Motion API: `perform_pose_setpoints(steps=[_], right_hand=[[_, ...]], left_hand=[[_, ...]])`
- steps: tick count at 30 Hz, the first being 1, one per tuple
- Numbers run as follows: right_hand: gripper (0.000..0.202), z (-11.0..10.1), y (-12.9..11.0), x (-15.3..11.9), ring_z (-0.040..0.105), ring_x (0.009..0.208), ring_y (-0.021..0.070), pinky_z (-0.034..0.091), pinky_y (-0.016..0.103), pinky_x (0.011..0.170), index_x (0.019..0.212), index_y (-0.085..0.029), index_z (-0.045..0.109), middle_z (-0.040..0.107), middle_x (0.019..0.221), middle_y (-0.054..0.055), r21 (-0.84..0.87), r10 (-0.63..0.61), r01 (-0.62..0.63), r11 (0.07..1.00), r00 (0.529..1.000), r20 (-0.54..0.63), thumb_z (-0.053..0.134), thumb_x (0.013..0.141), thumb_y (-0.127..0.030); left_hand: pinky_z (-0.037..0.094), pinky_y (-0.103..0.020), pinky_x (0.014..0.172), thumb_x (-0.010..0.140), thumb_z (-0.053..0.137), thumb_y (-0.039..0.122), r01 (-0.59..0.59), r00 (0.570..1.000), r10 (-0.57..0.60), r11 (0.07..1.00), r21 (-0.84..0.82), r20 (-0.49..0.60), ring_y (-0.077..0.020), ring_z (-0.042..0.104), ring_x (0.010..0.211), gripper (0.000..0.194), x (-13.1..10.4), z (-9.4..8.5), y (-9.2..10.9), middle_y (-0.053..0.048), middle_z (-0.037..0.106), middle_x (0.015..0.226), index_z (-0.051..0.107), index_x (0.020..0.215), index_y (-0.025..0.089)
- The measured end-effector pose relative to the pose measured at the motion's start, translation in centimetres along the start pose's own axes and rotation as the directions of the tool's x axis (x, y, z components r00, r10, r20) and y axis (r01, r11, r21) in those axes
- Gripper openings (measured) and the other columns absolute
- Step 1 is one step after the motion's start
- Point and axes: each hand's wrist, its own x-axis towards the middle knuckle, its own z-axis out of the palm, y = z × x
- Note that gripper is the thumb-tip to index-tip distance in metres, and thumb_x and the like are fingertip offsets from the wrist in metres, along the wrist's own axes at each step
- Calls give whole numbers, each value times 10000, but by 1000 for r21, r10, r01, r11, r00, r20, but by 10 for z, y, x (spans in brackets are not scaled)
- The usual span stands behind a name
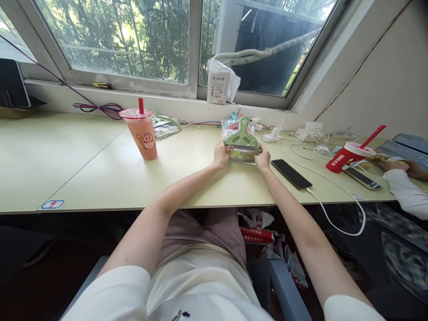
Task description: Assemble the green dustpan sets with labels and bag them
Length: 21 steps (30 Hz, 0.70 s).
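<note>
A green dustpan-and-brush set (pixel 243 136) in clear packaging stands tilted near the back of the desk, its handle pointing up. My left hand (pixel 220 155) grips its left edge, fingers curled round the side. On the opposite edge, my right hand (pixel 263 159) is closed in the same way. Printed label and dark bristles show between the hands. Just behind are more wrapped items with pink and blue parts (pixel 230 125), partly hidden. A flat packet with a green edge (pixel 165 126) lies further left, behind a pink drink cup (pixel 143 138).
Right of my hands lies a black phone (pixel 291 174) with a white cable. Beyond it are a red cup (pixel 349 157), another phone (pixel 363 177), tangled chargers (pixel 314 133) and another person's hands (pixel 396 165). A white box (pixel 218 88) sits on the windowsill.
</note>
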Motion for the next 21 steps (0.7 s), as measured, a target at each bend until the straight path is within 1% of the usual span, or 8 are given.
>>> perform_pose_setpoints(steps=[2, 4, 7, 10, 13, 15, 18, 21], right_hand=[[613, 2, 4, 13, 615, 1286, 288, 481, 433, 1115, 1416, -170, 623, 654, 1432, 168, -36, -90, 87, 996, 989, -119, 715, 817, -264], [570, 8, 12, 31, 600, 1304, 282, 463, 423, 1129, 1412, -155, 622, 660, 1423, 173, -48, -115, 110, 993, 986, -124, 677, 853, -253], [535, 24, 24, 53, 643, 1231, 281, 478, 415, 1094, 1403, -136, 624, 685, 1382, 186, -49, -20, 17, 999, 997, -77, 655, 889, -278], [552, 42, 31, 64, 626, 1280, 295, 456, 416, 1114, 1433, -121, 600, 670, 1408, 202, -59, 100, -104, 993, 992, -71, 649, 908, -287], [578, 50, 36, 67, 602, 1324, 298, 437, 402, 1128, 1461, -117, 571, 645, 1447, 197, -55, 97, -101, 993, 992, -75, 662, 914, -282], [590, 52, 38, 68, 586, 1348, 295, 428, 395, 1135, 1475, -118, 549, 623, 1475, 193, -45, 102, -105, 993, 992, -69, 661, 922, -293], [606, 51, 40, 68, 563, 1376, 294, 421, 390, 1140, 1495, -110, 514, 595, 1502, 199, -36, 134, -135, 990, 990, -45, 644, 937, -307], [614, 51, 39, 66, 553, 1383, 293, 421, 394, 1141, 1503, -129, 489, 577, 1514, 199, -25, 167, -168, 986, 985, -32, 633, 936, -315]], left_hand=[[376, -450, 1225, 779, 637, -26, -88, 996, 88, 996, -6, -15, -312, 490, 1448, 761, 11, 9, 3, -172, 562, 1524, 506, 1500, 181], [375, -437, 1225, 794, 616, -30, -114, 993, 114, 993, -11, -1, -303, 481, 1460, 761, 29, 18, 1, -157, 550, 1542, 504, 1511, 198], [382, -406, 1214, 837, 630, 9, -77, 996, 76, 997, 4, 39, -295, 524, 1427, 681, 58, 31, -11, -181, 592, 1494, 520, 1494, 152], [415, -415, 1177, 903, 645, 98, 22, 998, -24, 999, 43, 51, -319, 580, 1365, 551, 75, 40, -24, -240, 637, 1409, 546, 1445, 82], [406, -426, 1183, 953, 627, 171, 40, 998, -43, 996, 84, 39, -330, 564, 1378, 489, 80, 45, -32, -248, 619, 1425, 553, 1427, 77], [390, -429, 1197, 978, 606, 209, 28, 999, -32, 995, 99, 40, -331, 539, 1408, 509, 78, 47, -34, -251, 592, 1460, 520, 1462, 74], [357, -414, 1224, 948, 670, 246, 27, 997, -34, 994, 109, 71, -339, 481, 1466, 674, 75, 47, -33, -271, 526, 1530, 424, 1542, 42], [336, -378, 1237, 874, 746, 211, 35, 991, -48, 994, 108, 123, -339, 453, 1493, 881, 71, 44, -31, -294, 487, 1560, 303, 1602, -10]])
